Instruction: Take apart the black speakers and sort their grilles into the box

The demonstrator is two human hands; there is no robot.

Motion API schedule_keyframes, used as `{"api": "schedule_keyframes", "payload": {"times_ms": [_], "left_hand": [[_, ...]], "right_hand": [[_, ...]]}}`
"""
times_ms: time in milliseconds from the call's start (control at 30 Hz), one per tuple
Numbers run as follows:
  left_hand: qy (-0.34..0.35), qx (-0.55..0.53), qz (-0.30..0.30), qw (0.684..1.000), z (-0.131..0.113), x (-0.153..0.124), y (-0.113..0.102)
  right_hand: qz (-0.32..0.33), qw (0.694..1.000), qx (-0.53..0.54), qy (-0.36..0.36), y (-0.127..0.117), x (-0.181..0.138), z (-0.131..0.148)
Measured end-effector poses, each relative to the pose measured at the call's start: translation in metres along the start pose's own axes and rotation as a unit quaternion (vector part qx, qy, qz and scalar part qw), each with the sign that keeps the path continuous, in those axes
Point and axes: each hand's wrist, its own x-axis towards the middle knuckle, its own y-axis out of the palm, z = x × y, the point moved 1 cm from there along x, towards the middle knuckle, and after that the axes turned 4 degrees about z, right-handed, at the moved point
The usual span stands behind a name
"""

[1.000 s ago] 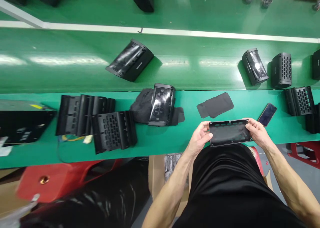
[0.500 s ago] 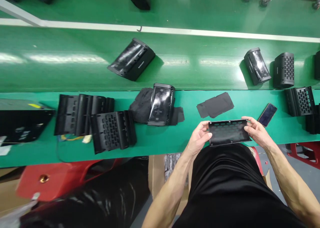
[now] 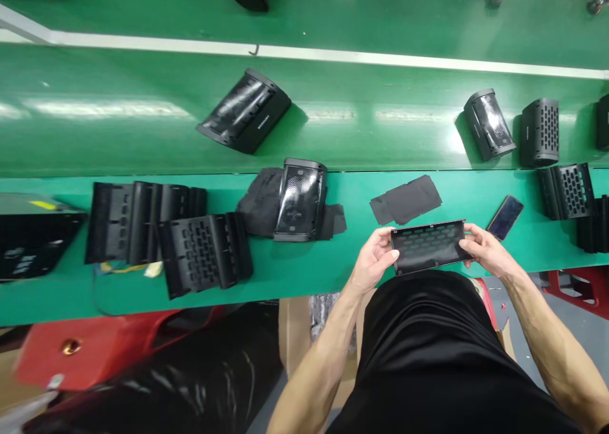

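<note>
Here, by the left hand (image 3: 375,261) and the right hand (image 3: 488,251), opposite ends of a black slotted panel (image 3: 427,247) are pinched, right of centre in the frame; above, dark sheets (image 3: 413,199) are laid on the green bench (image 3: 345,266), with a phone (image 3: 505,217) farther right.

Head-worn camera looks forward and down across the green bench (image 3: 295,269)

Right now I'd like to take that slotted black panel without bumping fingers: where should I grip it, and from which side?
Probably the middle of the far long edge, coming from over the green bench: the left hand and right hand hold the slotted black panel by its short ends, leaving that straight edge free between them.
</note>
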Motion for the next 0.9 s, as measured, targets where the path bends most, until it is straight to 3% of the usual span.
{"api": "schedule_keyframes", "payload": {"times_ms": [900], "left_hand": [[-0.008, -0.02, 0.016, 1.0, 0.0021, 0.0036, 0.0037]], "right_hand": [[-0.037, 0.998, -0.055, -0.002, 0.0, 0.0045, -0.0058]]}}
